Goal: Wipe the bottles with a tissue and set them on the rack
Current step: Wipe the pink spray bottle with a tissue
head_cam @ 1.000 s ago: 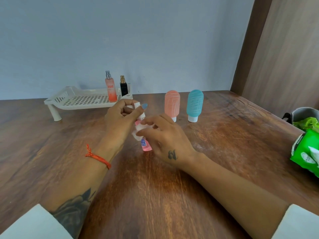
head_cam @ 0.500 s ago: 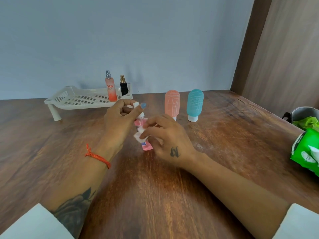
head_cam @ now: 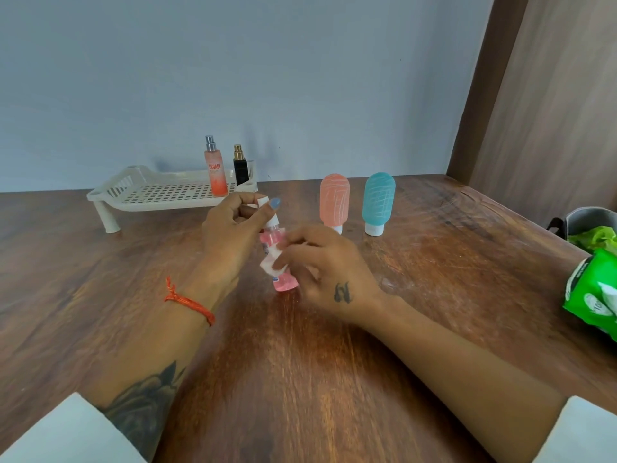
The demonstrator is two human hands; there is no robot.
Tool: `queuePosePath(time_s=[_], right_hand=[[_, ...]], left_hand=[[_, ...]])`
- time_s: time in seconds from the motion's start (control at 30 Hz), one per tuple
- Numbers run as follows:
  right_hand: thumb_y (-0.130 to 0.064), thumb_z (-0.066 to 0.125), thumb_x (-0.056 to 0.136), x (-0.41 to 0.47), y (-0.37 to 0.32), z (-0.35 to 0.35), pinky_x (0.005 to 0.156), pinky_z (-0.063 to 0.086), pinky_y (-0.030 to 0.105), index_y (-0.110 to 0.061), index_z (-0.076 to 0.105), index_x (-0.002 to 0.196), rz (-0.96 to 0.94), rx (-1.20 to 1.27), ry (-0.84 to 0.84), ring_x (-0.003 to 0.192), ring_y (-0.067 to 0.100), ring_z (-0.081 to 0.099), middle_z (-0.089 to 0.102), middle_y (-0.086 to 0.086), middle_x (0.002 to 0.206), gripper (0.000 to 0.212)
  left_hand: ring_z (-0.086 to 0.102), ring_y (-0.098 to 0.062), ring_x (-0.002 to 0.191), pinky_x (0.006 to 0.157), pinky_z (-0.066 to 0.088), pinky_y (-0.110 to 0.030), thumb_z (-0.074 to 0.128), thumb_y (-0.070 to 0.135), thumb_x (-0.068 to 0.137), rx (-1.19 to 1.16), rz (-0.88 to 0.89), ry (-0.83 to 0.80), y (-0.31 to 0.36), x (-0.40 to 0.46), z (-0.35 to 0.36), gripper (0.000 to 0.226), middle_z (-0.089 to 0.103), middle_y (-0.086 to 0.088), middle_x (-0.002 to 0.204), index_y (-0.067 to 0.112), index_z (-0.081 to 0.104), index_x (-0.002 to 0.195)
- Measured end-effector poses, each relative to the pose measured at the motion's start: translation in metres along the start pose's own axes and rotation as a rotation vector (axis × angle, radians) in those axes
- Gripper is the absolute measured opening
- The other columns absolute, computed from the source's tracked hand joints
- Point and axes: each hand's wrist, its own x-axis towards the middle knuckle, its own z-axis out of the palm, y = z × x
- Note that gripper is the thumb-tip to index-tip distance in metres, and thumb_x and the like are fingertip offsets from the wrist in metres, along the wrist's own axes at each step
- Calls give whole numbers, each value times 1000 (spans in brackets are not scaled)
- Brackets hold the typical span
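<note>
Right now the left hand [head_cam: 230, 235] pinches the white cap of a small pink bottle [head_cam: 282, 275], held tilted just over the table [head_cam: 300, 379], while the right hand [head_cam: 327, 272] presses a white tissue [head_cam: 271, 260] against its side. Beyond the left hand a white rack [head_cam: 160, 195] holds two spray bottles [head_cam: 215, 168]; beyond the right stand a peach bottle [head_cam: 334, 200] and a teal bottle [head_cam: 378, 202].

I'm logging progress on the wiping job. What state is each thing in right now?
Pink bottle: held tilted above the table, being wiped.
Tissue: pressed on the pink bottle.
Left hand: gripping the bottle's white cap.
Right hand: holding the tissue.
Orange spray bottle: upright on the rack.
Black bottle: upright on the rack.
Salmon tube: cap-down on the table, unwiped.
Teal tube: same.
Green tissue pack: open.
</note>
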Motion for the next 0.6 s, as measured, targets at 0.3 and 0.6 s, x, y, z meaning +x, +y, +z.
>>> queuePosePath(time_s=[0.3, 0.6], right_hand=[[-1, 61, 83, -1, 14, 3, 70, 44, 2, -11, 65, 90, 427, 211, -39, 76, -1, 56, 58, -12, 86, 13], [0, 65, 81, 0, 4, 10, 89, 48, 16, -11, 69, 106, 172, 169, 158, 102, 8, 61, 68, 4, 111, 28]], left_hand=[[58, -14, 82, 73, 51, -26, 65, 25, 86, -25, -30, -34, 1, 1, 0, 6, 60, -5, 86, 23, 64, 92], [58, -16, 83, 76, 53, -26, 61, 19, 90, -86, -32, -75, 2, 0, 0, 6, 59, -13, 93, 21, 64, 95]])
